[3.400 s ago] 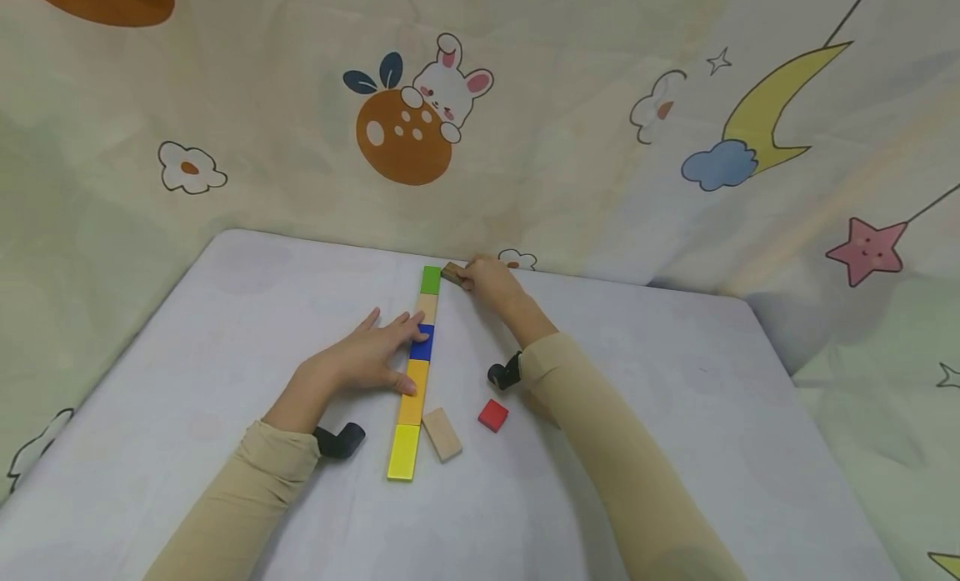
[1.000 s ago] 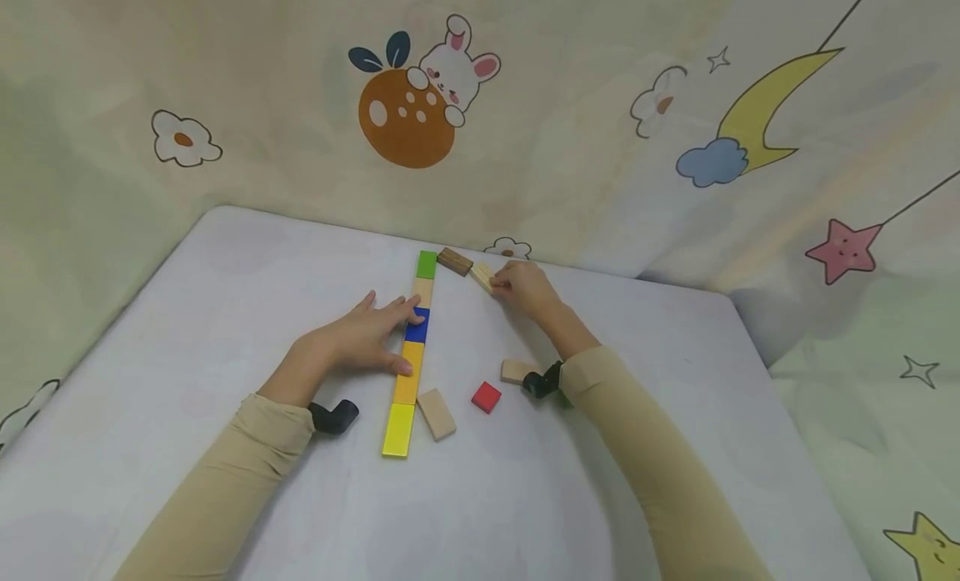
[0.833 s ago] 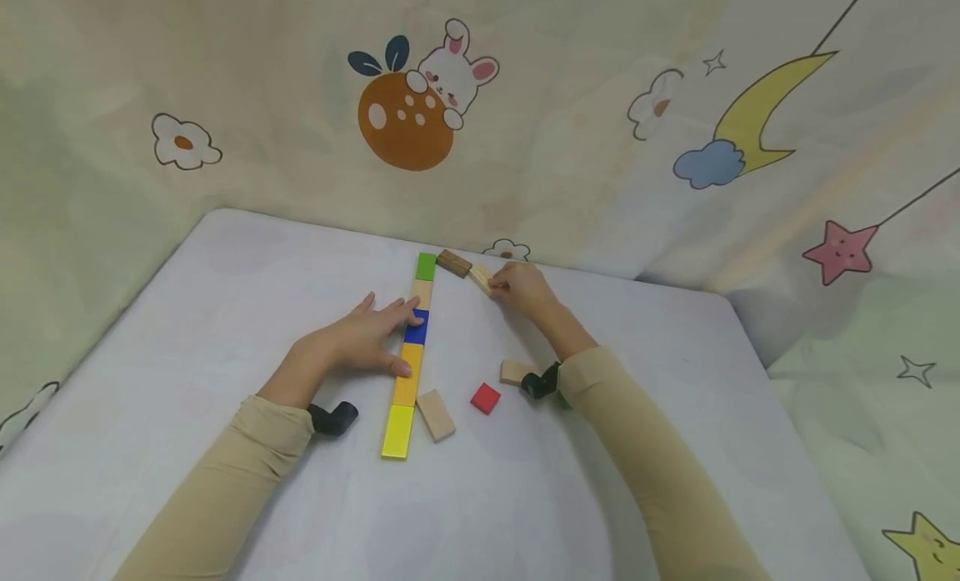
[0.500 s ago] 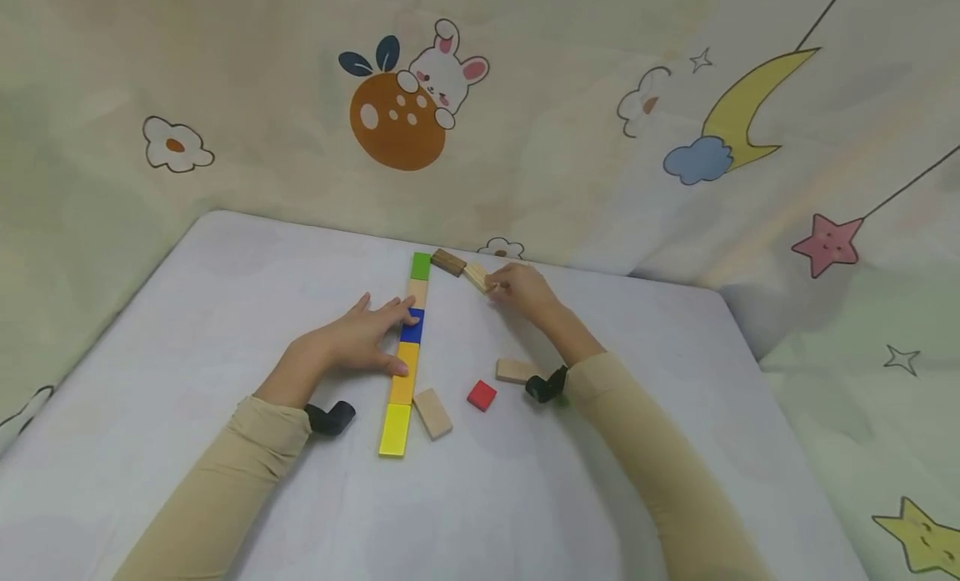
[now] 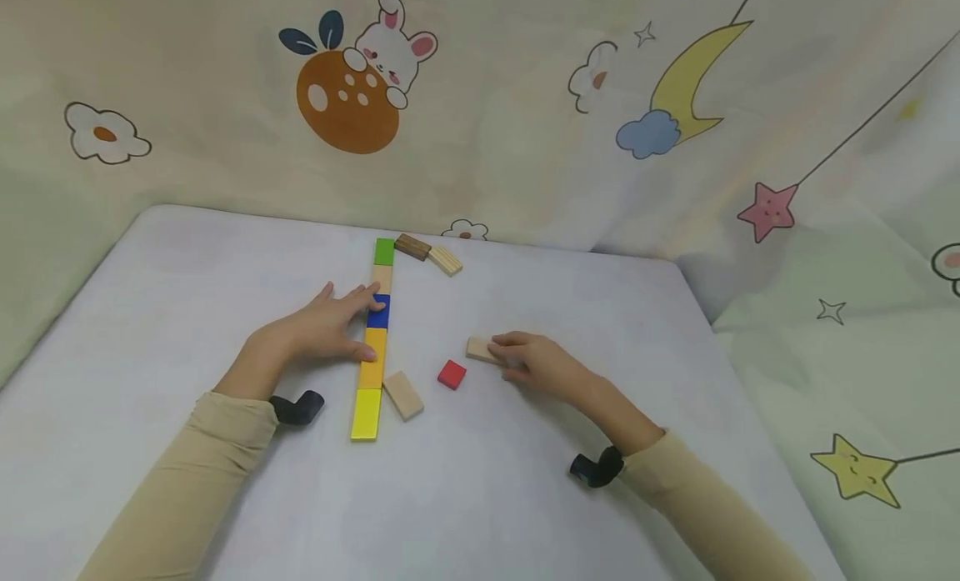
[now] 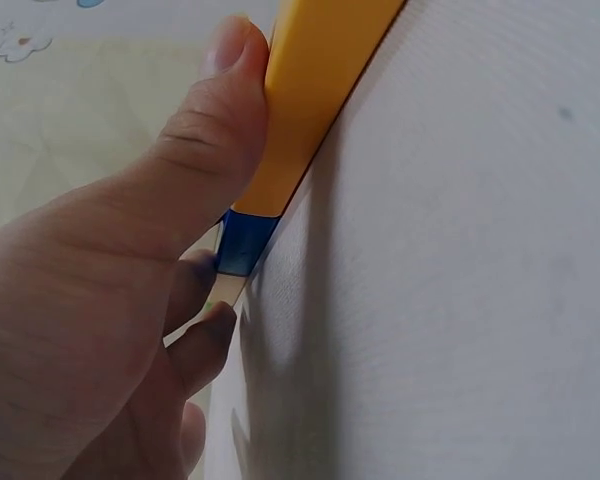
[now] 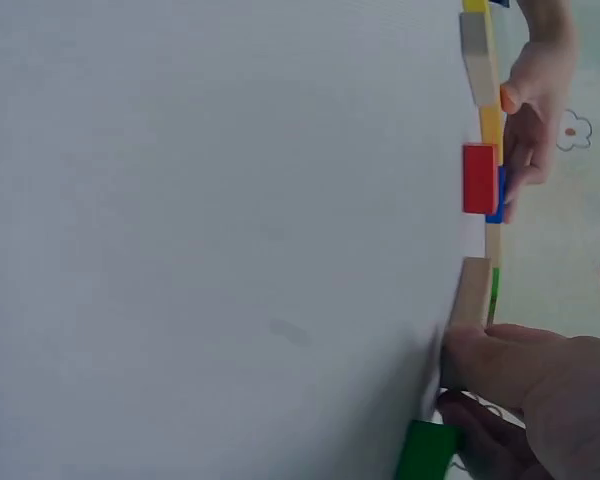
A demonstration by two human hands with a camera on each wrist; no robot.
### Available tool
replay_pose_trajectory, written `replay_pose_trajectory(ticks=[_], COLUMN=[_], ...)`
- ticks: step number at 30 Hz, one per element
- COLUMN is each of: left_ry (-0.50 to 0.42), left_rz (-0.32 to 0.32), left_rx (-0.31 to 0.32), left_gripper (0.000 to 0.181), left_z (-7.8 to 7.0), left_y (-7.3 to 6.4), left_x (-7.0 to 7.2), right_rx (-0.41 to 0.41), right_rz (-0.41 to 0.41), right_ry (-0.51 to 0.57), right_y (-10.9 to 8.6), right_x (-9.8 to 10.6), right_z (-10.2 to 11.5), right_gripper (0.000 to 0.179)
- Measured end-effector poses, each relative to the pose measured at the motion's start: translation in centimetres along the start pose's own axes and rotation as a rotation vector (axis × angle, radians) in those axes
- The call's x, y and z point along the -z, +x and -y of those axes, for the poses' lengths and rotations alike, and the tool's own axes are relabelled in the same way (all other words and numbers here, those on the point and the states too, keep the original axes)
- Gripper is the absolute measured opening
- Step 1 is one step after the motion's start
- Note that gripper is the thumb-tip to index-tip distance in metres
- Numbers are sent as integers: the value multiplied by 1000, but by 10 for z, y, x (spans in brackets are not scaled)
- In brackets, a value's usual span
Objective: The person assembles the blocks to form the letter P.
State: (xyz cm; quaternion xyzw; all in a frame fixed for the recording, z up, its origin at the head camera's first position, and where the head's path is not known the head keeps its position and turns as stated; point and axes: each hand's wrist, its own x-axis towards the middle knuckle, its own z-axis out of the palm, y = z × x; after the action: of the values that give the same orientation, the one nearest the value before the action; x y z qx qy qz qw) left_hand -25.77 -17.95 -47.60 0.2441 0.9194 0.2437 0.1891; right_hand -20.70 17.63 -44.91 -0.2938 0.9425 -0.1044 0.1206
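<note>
A straight row of flat blocks runs away from me: yellow [image 5: 366, 414], orange [image 5: 374, 376], blue [image 5: 380, 318], plain wood [image 5: 382, 277] and green [image 5: 384, 252]. My left hand [image 5: 311, 329] lies along its left side, fingers spread, thumb touching the orange block and fingertips at the blue one. To the right, my right hand [image 5: 551, 366] pinches the near end of a plain wooden block [image 5: 478, 349], which lies low at the table. Under that hand, a loose green block [image 7: 427, 450] shows only in the right wrist view.
A dark brown block [image 5: 412, 247] and a light striped block [image 5: 445, 260] slant rightward from the row's far end. Between row and right hand lie a red block [image 5: 452, 374] and another plain wooden block [image 5: 403, 395]. A printed cloth [image 5: 510, 147] hangs behind the white table [image 5: 480, 498].
The right hand placed the brown block, then the striped one beside it, let go, and came back nearer to the plain wooden block. The left hand stays at the row. The head view shifted.
</note>
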Motion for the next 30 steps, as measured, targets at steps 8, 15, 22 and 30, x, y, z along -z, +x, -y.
replay_pose_trajectory(ticks=[8, 15, 22, 30], left_ry=[-28, -14, -11, -12], left_rz=[-11, 0, 5, 14], left_rx=[-3, -4, 5, 24], left_gripper=[84, 84, 84, 83], left_z=[8, 7, 3, 0], left_y=[-5, -3, -1, -1], left_x=[3, 2, 2, 3], right_rx=[80, 7, -88, -169], right_rz=[-156, -165, -186, -221], right_ry=[-93, -84, -37, -66], right_y=[11, 40, 75, 103], right_x=[-7, -3, 4, 4], right_z=[3, 5, 0, -2], right_gripper=[35, 32, 30, 31])
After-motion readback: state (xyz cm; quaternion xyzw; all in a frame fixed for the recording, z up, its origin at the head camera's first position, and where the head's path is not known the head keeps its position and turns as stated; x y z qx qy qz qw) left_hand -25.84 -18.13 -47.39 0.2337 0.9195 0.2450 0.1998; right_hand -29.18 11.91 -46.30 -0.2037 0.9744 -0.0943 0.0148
